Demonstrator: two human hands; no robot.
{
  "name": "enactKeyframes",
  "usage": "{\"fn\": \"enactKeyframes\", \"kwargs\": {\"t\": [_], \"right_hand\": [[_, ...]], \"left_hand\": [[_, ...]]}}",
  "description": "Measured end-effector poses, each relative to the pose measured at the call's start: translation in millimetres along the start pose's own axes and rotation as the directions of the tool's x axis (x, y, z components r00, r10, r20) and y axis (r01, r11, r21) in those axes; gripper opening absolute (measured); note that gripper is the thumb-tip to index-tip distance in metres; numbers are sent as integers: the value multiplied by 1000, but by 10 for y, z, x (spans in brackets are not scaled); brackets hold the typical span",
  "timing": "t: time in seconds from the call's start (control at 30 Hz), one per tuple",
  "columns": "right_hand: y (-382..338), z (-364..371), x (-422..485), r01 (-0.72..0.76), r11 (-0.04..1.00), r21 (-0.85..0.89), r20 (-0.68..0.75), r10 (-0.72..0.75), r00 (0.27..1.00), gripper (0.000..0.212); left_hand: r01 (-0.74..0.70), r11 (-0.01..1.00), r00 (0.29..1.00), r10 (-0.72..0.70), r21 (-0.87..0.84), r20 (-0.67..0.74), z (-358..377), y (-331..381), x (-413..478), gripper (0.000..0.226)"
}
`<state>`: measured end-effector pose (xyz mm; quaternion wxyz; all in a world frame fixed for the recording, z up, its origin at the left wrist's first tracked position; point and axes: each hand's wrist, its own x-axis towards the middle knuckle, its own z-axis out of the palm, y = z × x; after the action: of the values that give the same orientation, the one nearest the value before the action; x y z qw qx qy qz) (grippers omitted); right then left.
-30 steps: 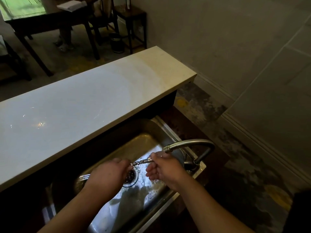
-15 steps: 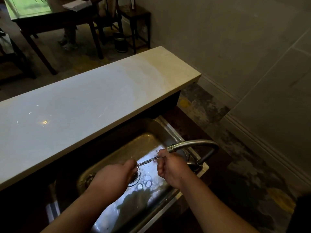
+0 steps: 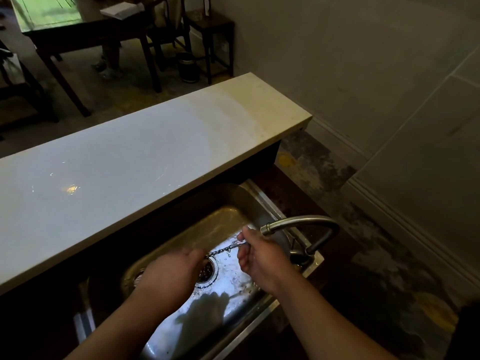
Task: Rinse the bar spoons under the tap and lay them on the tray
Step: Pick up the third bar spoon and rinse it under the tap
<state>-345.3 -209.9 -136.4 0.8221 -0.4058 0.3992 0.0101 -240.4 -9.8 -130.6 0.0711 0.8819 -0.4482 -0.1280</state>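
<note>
- Head cam: twisted bar spoon (image 3: 222, 249) is held over the steel sink (image 3: 231, 198), just below the tap (image 3: 298, 220) spout and above the drain (image 3: 207, 272).
- Left hand (image 3: 171, 274) has its grip wrapped round one end, right hand (image 3: 259, 258) pinches the other.
- Pale stone worktop (image 3: 155, 157) runs behind the sink, with a dark wooden table (image 3: 85, 38) beyond. Pretty dim room.

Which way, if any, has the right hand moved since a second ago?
Yes, slightly up: the right hand now reaches level with the tap spout's tip.
</note>
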Motion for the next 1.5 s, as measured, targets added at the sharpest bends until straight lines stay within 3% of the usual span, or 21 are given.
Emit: {"fn": "enactKeyframes", "kwargs": {"t": [0.13, 0.43, 0.6, 0.77, 0.83, 0.93, 1.03, 1.2, 1.37, 1.5], "right_hand": [[44, 8, 9, -36, 999, 25, 10, 36, 999, 37], [24, 71, 23, -10, 1000, 15, 4, 10, 1000, 31], [17, 12, -9, 47, 998, -45, 54, -45, 998, 30], [49, -65, 5, 96, 987, -131, 9, -95, 995, 23], [53, -77, 18, 102, 989, -109, 16, -101, 995, 19], [53, -59, 42, 106, 992, -69, 0, -106, 994, 22], [38, -46, 39, 83, 997, -9, 0, -83, 997, 27], [-24, -65, 21, -34, 988, 150, 43, 27, 999, 40], [-14, -111, 13, -52, 990, 127, 31, 49, 998, 20], [30, -144, 1, -54, 990, 131, 45, 49, 998, 17]], "left_hand": [[2, 996, 999, 2, -88, 40, -14, -63, -75, 29], [52, 996, 998, -53, -76, -15, -30, -41, -68, 34], [150, 948, 984, -115, -280, 135, -31, -75, 11, 35], [227, 797, 966, -108, -560, 236, 1, -74, 35, 27], [212, 816, 969, -107, -538, 221, -1, -76, 31, 29], [117, 940, 987, -73, -322, 144, -20, -57, -6, 23], [55, 983, 997, -45, -174, 62, -4, -44, -25, 30], [35, 984, 999, -29, -174, 39, 12, -65, 38, 28], [-1, 989, 1000, 5, -147, 25, 32, -96, 42, 31], [-18, 994, 1000, 20, -108, 20, 49, -91, 26, 38]]}}
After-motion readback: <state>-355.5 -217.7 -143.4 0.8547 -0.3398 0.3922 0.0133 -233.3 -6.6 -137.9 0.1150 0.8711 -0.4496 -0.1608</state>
